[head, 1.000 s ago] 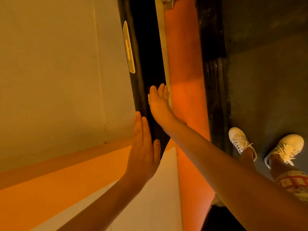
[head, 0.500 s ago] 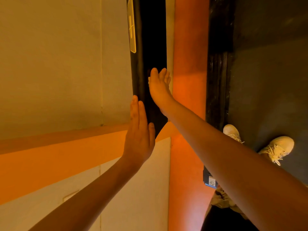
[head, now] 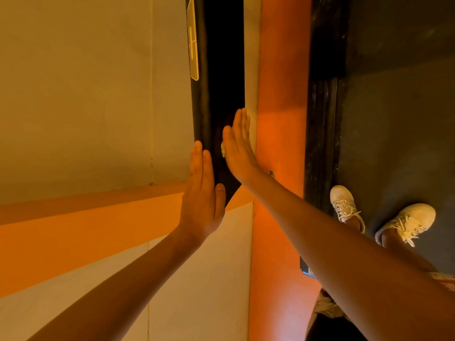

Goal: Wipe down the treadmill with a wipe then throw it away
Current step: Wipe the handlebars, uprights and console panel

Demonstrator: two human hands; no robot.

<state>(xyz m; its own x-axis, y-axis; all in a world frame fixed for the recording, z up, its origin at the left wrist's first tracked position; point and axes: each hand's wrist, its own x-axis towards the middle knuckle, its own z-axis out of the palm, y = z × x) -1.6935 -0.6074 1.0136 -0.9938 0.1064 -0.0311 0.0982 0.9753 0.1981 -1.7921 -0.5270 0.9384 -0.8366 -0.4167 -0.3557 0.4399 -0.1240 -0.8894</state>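
White wipe (head: 223,150) peeks from under right grip (head: 238,148), pressed flat on black treadmill panel (head: 204,107); left grip (head: 203,200) flat, fingers straight

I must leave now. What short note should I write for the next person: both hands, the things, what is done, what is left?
Left hand: open, flat on the edge of the black bar, holds nothing.
Right hand: open, straight fingers press the wipe on the bar; only a white bit shows at the palm.
Done: wiping is under way; how much is clean cannot be told.
Left: finish wiping, then throw the wipe away. No bin in view.
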